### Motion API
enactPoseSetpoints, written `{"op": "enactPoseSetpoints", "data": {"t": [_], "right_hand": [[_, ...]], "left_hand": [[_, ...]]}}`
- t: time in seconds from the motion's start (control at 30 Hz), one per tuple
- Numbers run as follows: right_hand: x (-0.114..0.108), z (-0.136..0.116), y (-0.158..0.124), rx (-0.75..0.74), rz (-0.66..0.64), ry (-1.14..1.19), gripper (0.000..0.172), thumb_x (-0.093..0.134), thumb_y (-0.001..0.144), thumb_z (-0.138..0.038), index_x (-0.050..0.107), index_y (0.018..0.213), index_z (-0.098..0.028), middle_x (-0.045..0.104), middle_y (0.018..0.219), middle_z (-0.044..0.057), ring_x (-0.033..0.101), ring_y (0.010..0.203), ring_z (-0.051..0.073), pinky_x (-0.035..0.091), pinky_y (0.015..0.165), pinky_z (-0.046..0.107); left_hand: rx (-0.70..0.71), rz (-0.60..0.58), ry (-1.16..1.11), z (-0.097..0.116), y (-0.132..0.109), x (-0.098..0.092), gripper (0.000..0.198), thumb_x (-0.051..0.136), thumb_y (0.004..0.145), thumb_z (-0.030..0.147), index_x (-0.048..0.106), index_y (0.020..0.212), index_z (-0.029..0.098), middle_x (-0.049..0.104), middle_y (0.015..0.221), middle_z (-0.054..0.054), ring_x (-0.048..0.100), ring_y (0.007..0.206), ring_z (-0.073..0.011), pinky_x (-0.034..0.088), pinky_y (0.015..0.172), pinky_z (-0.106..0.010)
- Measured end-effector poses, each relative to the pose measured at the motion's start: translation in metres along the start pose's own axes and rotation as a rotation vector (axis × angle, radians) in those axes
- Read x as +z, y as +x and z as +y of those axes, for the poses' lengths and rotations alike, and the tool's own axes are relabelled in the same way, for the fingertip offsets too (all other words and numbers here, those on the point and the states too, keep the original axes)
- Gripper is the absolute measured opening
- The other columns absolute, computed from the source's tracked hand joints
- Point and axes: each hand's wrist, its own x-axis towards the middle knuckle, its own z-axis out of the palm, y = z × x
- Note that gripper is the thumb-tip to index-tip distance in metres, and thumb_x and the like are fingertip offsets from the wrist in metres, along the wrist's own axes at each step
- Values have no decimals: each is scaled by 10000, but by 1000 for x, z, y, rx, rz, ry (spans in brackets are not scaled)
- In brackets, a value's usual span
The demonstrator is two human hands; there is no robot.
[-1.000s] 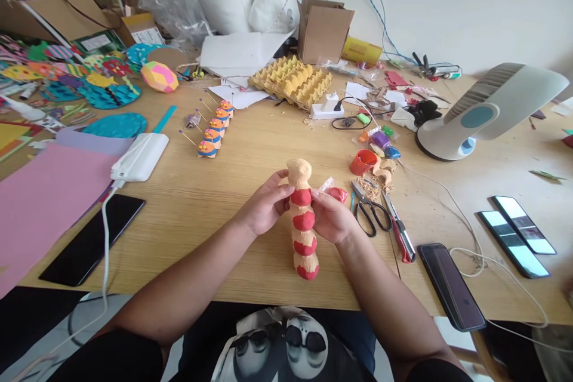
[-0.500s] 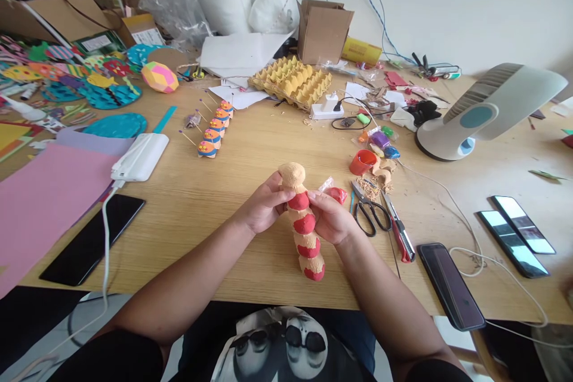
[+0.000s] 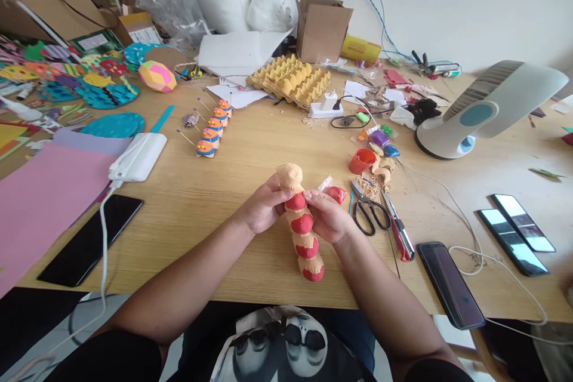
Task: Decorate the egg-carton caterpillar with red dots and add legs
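Note:
Between my two hands is a bumpy strip of egg carton cups, peach-coloured with red patches on most bumps; the far end bump is plain peach. My left hand is closed round its far left side, thumb on top near the first red patch. From the right, my right hand grips the same strip, thumb and fingertips at that red patch. A packet of red clay lies just beyond my right hand. Farther off stands a finished-looking orange and blue caterpillar of carton cups.
Black-handled scissors, a utility knife and a red cup lie to the right, with phones and a white fan beyond. Left are a power bank, a black phone and pink paper. Yellow egg trays sit behind.
The far end of the strip has tilted slightly to the left. Both hands keep their hold, and the view has shifted a little.

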Motion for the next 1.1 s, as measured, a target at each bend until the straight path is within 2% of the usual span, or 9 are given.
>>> {"op": "enactPoseSetpoints", "data": {"t": [0.2, 0.33, 0.47, 0.73, 0.97, 1.1], "right_hand": [[4, -2, -2, -38, -9, 34, 264, 856, 755, -373, 666, 790, -194, 648, 713, -16, 538, 623, 132, 433, 609, 258], [4, 0, -2, -56, 1, 33, 251, 843, 779, -370, 661, 794, -199, 658, 716, -14, 544, 608, 132, 437, 602, 257], [4, 2, 0, -45, -4, 28, 256, 832, 795, -352, 635, 757, -193, 636, 681, -24, 511, 565, 114, 406, 550, 237], [5, 2, -1, -15, -9, 18, 268, 824, 794, -364, 626, 770, -185, 628, 683, -30, 509, 568, 104, 399, 548, 230], [6, -2, -3, -45, -31, 17, 238, 794, 796, -393, 655, 842, -205, 655, 725, -9, 572, 657, 158, 461, 632, 272], [8, -1, -4, -47, -20, 27, 222, 785, 798, -371, 641, 846, -209, 654, 727, -21, 566, 661, 152, 458, 648, 267]], "left_hand": [[54, -1, -29, 2, 0, 1, 376, 731, 869, 390, 636, 1186, 212, 684, 941, -36, 648, 826, -164, 496, 706, -256], [28, 36, 0, 4, -1, 1, 507, 787, 814, 338, 573, 1260, 231, 694, 948, -23, 659, 808, -154, 485, 704, -245], [21, 97, 37, 4, -2, 3, 575, 826, 758, 280, 535, 1252, 233, 699, 914, -12, 665, 791, -147, 481, 692, -231], [22, 190, 62, 1, -2, 4, 547, 796, 764, 288, 545, 1246, 225, 696, 916, -14, 655, 774, -147, 481, 675, -236], [27, 107, -27, 5, -2, 8, 477, 747, 846, 367, 567, 1264, 224, 680, 928, -31, 640, 778, -153, 492, 667, -246], [19, 72, -26, 5, -2, 6, 453, 764, 830, 309, 590, 1240, 227, 678, 926, -26, 638, 776, -152, 492, 665, -245]]}}
